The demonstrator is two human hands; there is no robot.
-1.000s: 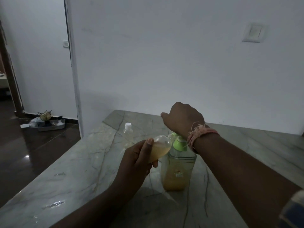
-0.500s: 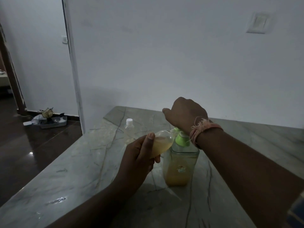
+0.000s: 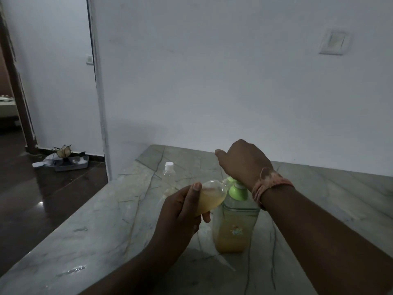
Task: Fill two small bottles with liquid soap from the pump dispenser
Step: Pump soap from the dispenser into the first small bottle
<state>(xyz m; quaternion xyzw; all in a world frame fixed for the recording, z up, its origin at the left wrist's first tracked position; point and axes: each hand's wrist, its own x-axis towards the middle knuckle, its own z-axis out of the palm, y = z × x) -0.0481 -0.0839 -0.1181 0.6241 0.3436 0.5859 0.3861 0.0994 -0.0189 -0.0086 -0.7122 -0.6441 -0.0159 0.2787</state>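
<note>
A clear pump dispenser [image 3: 234, 226] with a green pump top and orange-yellow soap in its lower half stands on the marble table [image 3: 95, 231]. My right hand [image 3: 242, 162] rests on top of the pump head, fingers curled over it. My left hand [image 3: 180, 211] holds a small clear bottle [image 3: 210, 195] tilted, its mouth at the green nozzle; it is partly filled with yellowish soap. A second small clear bottle [image 3: 169, 172] with a white cap stands upright farther back on the table.
A white wall with a switch plate [image 3: 333, 42] rises behind the table. The table's left edge drops to a dark floor, where a grey tray [image 3: 68, 163] with clutter sits by the wall. A doorway opens at far left.
The view has shifted a little. My right hand has stayed on the pump head, and my left hand keeps the small bottle at the nozzle.
</note>
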